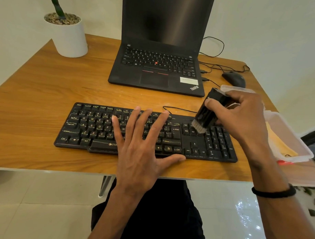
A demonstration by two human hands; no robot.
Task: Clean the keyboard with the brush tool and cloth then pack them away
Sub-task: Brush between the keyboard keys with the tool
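A black keyboard (85, 129) lies across the front of the wooden desk (47, 83). My left hand (139, 147) rests flat on its middle keys, fingers spread, holding nothing. My right hand (242, 115) grips a black brush tool (209, 107), tilted, with its grey bristles touching the keys between the main block and the number pad. A yellow cloth (279, 143) lies inside a clear plastic box (295, 142) at the desk's right edge.
An open black laptop (158, 73) stands behind the keyboard. A black mouse (234, 79) and cables lie at the back right. A white plant pot (70, 37) sits at the back left. The box's clear lid (232, 88) shows behind my right hand.
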